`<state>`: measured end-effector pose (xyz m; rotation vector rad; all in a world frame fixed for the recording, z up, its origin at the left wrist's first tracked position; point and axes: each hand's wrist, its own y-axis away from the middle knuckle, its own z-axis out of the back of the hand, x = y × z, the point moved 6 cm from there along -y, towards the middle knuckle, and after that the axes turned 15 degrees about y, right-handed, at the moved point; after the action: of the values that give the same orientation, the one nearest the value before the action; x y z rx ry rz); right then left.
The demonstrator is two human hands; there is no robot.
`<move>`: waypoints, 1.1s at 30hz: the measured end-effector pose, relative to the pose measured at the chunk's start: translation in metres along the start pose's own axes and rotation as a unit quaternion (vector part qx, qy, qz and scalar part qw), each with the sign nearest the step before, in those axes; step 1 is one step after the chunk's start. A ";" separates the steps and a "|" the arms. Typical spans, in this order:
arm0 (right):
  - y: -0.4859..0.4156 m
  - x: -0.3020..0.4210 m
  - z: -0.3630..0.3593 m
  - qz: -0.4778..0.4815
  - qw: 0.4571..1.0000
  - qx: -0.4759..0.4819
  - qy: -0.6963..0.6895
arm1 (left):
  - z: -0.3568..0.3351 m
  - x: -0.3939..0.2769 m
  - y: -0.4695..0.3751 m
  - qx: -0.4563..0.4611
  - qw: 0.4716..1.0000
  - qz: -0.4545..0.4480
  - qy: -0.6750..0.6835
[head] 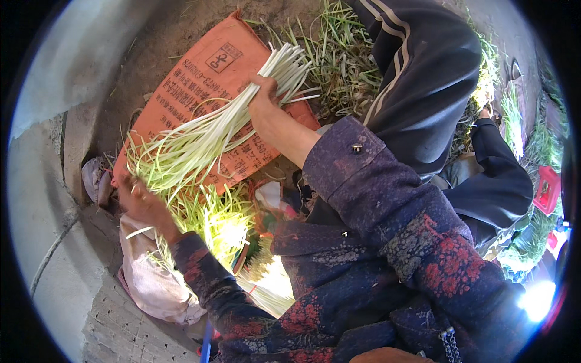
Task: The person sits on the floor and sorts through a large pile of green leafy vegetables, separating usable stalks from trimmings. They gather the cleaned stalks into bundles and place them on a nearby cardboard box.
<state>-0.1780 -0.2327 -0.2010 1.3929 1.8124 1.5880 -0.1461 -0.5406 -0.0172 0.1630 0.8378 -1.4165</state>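
My right hand is closed around a bunch of long, pale blanched chives, near their white stem ends. The bunch slants over an orange woven sack that bears printed writing, and its yellow-green leaf tips hang towards the lower left. Close to those tips is my left hand, blurred, at the sack's lower left edge. Whether its fingers hold any leaves cannot be made out. Below the bunch, more yellow-green leaves lie in bright sunlight beside my left forearm.
A pale cloth sack stands by a concrete step. Loose green and dry leaves cover the ground beside a striped dark trouser leg. At right are another person's dark sleeve, green bundles and a red plastic object.
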 end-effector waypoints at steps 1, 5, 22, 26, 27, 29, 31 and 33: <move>0.008 -0.002 0.000 0.006 1.000 -0.002 -0.023 | -0.033 -0.023 0.009 0.018 0.996 -0.019 0.091; 0.038 -0.002 -0.005 0.033 0.998 0.053 -0.033 | -0.152 -0.115 0.036 0.092 0.973 -0.198 0.069; 0.026 0.045 0.015 0.207 0.973 -0.033 0.094 | -0.217 -0.099 0.029 0.173 0.973 -0.150 -0.005; 0.020 0.072 0.031 0.277 0.949 -0.113 0.098 | -0.235 -0.097 0.029 0.232 0.964 -0.128 -0.022; 0.020 0.077 0.036 0.268 0.945 -0.153 0.110 | -0.237 -0.098 0.029 0.222 0.964 -0.142 -0.011; 0.034 0.105 0.036 0.423 0.897 -0.118 0.049 | -0.239 -0.102 0.029 0.193 0.966 -0.172 0.020; 0.041 0.128 0.032 0.455 0.883 -0.104 0.040 | -0.238 -0.104 0.028 0.159 0.966 -0.196 0.059; 0.051 0.148 0.032 0.479 0.866 -0.142 0.018 | -0.246 -0.100 0.027 0.198 0.965 -0.170 0.013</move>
<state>-0.1983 -0.0983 -0.1173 2.2747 0.7898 2.1876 -0.2158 -0.3161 -0.1427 0.3567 0.6118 -1.9026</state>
